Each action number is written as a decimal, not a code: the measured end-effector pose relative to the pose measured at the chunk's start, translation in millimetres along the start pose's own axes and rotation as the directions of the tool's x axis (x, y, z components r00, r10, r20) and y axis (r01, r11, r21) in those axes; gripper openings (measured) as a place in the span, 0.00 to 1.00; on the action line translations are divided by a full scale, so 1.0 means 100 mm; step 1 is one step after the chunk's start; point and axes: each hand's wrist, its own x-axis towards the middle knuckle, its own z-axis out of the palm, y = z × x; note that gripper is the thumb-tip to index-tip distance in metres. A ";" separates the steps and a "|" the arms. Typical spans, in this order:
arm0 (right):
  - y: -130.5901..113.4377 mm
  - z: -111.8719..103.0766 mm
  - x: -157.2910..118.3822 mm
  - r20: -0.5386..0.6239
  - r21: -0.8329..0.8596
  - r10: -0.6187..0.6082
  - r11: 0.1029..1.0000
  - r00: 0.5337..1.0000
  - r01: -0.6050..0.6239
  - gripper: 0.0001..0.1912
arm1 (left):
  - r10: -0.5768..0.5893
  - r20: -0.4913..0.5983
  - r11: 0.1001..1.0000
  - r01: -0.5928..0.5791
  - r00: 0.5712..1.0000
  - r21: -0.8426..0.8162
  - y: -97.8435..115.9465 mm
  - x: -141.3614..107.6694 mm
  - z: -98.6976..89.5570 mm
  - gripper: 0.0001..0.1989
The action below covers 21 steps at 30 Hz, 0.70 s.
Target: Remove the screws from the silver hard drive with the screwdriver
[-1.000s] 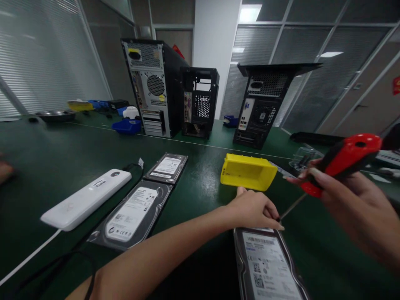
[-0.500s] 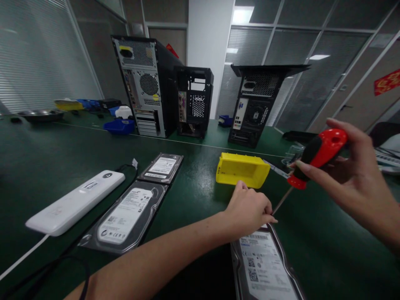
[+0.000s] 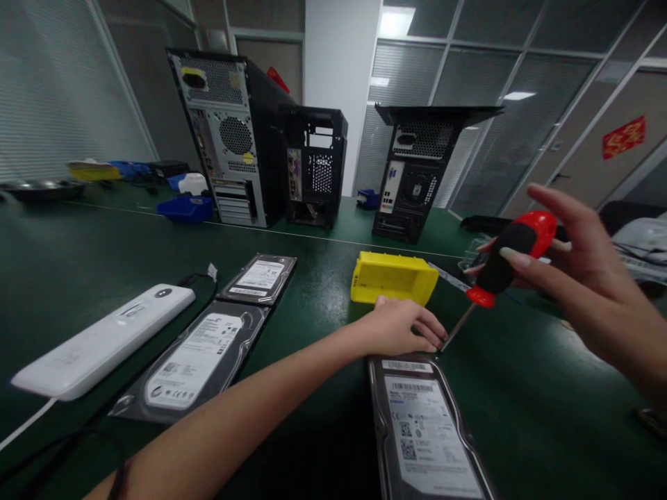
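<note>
Head view: the left hand [image 3: 399,326] lies palm down with fingers loosely curled, grasping nothing, at the far edge of the hard drive [image 3: 424,427] on the green table [image 3: 78,278]. The right hand [image 3: 583,292] grips a red-and-black screwdriver [image 3: 503,260], its tip meeting the drive's far right corner beside the left fingertips.

Three hard drives [image 3: 424,423] [image 3: 195,361] [image 3: 259,272] lie flat. Three computer cases [image 3: 229,135] [image 3: 315,167] [image 3: 417,173] stand behind. One screwdriver [image 3: 503,260], one yellow bin [image 3: 393,278].

three computer towers [image 3: 244,132], yellow bin [image 3: 392,278], two spare drives [image 3: 195,357], white device [image 3: 99,340].
</note>
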 end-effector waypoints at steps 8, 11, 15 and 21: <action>-0.10 0.04 -0.02 -0.105 -0.103 -0.053 0.994 0.993 0.042 0.23 | 0.013 0.017 1.000 -0.012 1.000 -0.027 -0.04 0.02 0.06 0.11; -0.12 0.04 -0.03 -0.133 -0.121 -0.048 0.992 0.990 0.031 0.23 | 0.016 0.024 1.000 -0.015 1.000 -0.020 -0.04 0.02 0.09 0.11; -0.10 0.03 -0.04 -0.052 0.046 0.025 0.999 0.998 -0.023 0.22 | 0.026 0.016 1.000 -0.026 1.000 -0.017 -0.03 0.02 0.09 0.13; -0.08 0.09 -0.01 -0.114 0.166 0.016 0.986 0.993 0.003 0.17 | 0.054 0.008 0.999 -0.054 0.999 -0.010 -0.05 0.02 0.07 0.13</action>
